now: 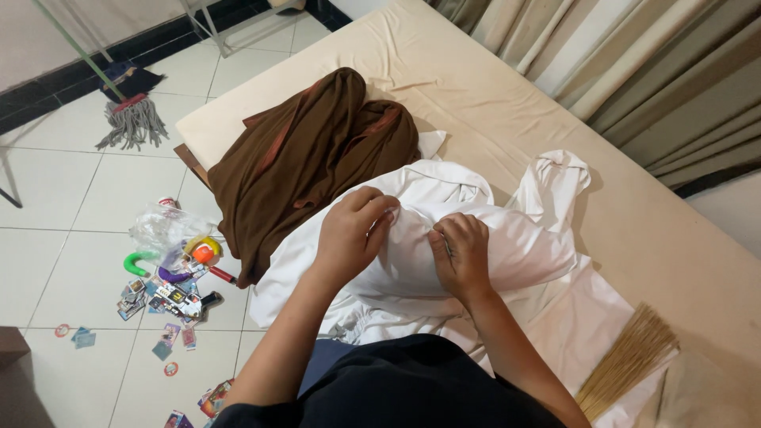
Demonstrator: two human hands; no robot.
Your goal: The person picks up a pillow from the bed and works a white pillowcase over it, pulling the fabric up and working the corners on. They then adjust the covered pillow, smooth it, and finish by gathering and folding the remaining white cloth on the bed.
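A white cotton garment, crumpled and loosely heaped (pixel 476 254), is being worked on a bare cream mattress (pixel 491 103), on the near edge just in front of the person. Both hands are closed on one raised bulge of the cloth. The left hand (pixel 353 234) is cupped over the fabric with its fingers curled in, pinching a fold at the fingertips. The right hand (pixel 460 254) is set just beside it, fingers bent narrowly, and a thin dark object seems to be held against the cloth between them; what it is cannot be told. The two hands are close together, nearly touching, over the same patch of fabric.

The step in hand is judged to be close work on one small spot of the garment, with the cloth drawn taut by one hand and handled by the other. A steady, tight pinch and small, careful finger movements would be called for next, since the fabric is slack and would slip easily.

A dark brown cloth, bunched in a mound (pixel 309 158), lies on the mattress just beyond the white garment and touches it. A bundle of straw-coloured broom bristles (pixel 630 361) rests on the bed near the right forearm. On the white tiled floor (pixel 71 198), a scatter of small toys and cards (pixel 170 277) and a grey string mop (pixel 131 119) are seen, well apart from the hands.
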